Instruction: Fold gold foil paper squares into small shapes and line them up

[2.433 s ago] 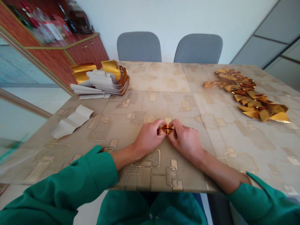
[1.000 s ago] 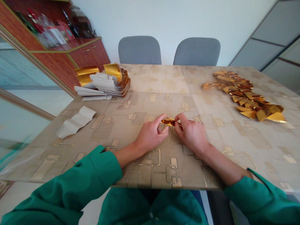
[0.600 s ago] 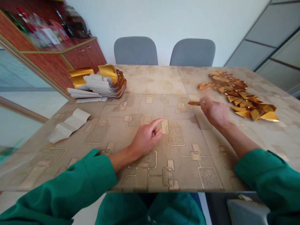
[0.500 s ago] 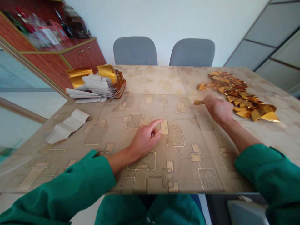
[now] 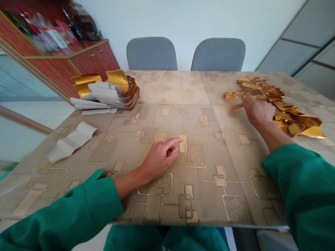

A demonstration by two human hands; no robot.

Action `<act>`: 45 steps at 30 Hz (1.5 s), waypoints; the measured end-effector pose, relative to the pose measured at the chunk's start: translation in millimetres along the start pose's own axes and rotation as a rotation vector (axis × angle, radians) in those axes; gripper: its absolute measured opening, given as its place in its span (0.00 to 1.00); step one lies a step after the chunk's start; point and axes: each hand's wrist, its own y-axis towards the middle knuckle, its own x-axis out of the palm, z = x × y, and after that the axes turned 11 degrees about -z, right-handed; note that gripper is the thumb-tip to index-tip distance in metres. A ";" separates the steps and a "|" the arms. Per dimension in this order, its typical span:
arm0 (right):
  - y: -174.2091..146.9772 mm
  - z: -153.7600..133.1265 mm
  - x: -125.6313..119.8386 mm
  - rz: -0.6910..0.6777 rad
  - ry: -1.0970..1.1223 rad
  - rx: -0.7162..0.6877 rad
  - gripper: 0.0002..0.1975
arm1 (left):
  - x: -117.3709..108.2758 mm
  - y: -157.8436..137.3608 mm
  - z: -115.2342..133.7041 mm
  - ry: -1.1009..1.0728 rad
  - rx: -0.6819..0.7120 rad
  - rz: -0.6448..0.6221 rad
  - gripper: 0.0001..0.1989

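My left hand [image 5: 162, 153] rests on the patterned tablecloth [image 5: 167, 122], forefinger stretched out, thumb a little apart, the other fingers curled. Nothing is in it. Farther off to the right, my right hand [image 5: 259, 111] pinches a small folded piece of gold paper [image 5: 237, 106], its tip pointing left. That hand is beside a heap of folded gold papers [image 5: 290, 118] and covers part of it. Some blur on the hand hides the fingertips' exact grip.
At the far left of the table lies a fanned stack of gold-and-white paper sheets [image 5: 115, 92]. Nearer me is a loose creased whitish sheet [image 5: 73, 141]. Two grey chairs [image 5: 151, 54] stand behind the table, with a wooden cabinet [image 5: 89, 61] to the left.
My right hand has moved right and slightly away from me, carrying the folded gold paper closer to the heap. My left hand has stayed almost still. The view has shifted slightly.
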 end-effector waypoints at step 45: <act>56.7 2.4 23.2 0.190 0.070 -0.090 0.16 | -3.3 0.8 1.5 -0.064 -0.020 -0.036 0.15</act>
